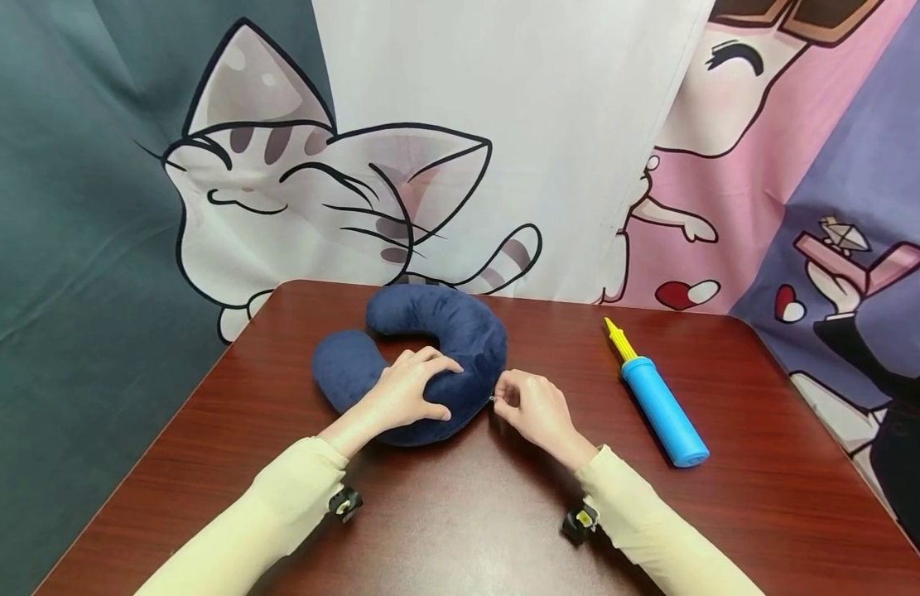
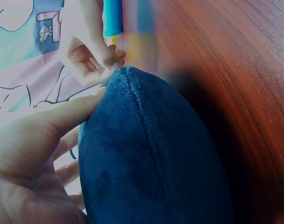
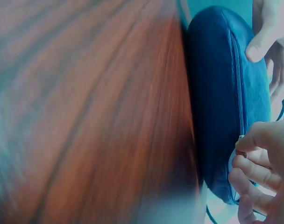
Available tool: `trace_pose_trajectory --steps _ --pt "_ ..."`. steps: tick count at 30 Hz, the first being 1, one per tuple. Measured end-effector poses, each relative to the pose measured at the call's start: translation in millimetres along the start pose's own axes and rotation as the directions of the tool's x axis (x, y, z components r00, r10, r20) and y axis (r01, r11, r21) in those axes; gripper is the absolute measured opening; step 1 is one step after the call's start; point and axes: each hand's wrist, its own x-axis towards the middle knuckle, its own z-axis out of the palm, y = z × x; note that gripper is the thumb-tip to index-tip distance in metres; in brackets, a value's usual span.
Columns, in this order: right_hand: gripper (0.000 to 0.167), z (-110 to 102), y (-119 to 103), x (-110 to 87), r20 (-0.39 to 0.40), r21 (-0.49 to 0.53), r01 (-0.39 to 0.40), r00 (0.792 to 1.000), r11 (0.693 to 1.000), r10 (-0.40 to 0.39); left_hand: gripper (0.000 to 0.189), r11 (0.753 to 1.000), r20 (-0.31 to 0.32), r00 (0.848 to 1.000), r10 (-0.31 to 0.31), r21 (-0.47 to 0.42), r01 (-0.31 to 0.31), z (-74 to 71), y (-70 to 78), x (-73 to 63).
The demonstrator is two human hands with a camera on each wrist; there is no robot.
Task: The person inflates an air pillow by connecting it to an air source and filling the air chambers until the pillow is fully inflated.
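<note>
A navy plush neck pillow (image 1: 470, 331) lies on the table, its opening facing left. My left hand (image 1: 411, 389) holds it across the near curve, thumb on the front side and fingers over the top. In the left wrist view that thumb (image 2: 72, 112) presses against the plush beside a seam. At the pillow's right edge, my right hand (image 1: 536, 410) pinches a small zipper pull (image 3: 241, 137). The right wrist view shows the zipper (image 3: 237, 79) running along the pillow's side up from those fingers.
A blue hand pump (image 1: 664, 410) with a yellow nozzle lies to the right of the right hand. The reddish-brown wooden table (image 1: 445, 530) ends at the back against a cartoon-printed cloth (image 1: 579, 149).
</note>
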Motion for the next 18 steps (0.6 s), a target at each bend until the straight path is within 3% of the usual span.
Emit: trace_pose_trajectory --steps 18 --pt "0.012 -2 23 12.9 -0.015 0.044 -0.038 0.999 0.998 0.039 0.058 1.0 -0.001 1.0 0.007 0.012 -0.007 0.7 -0.8 -0.5"
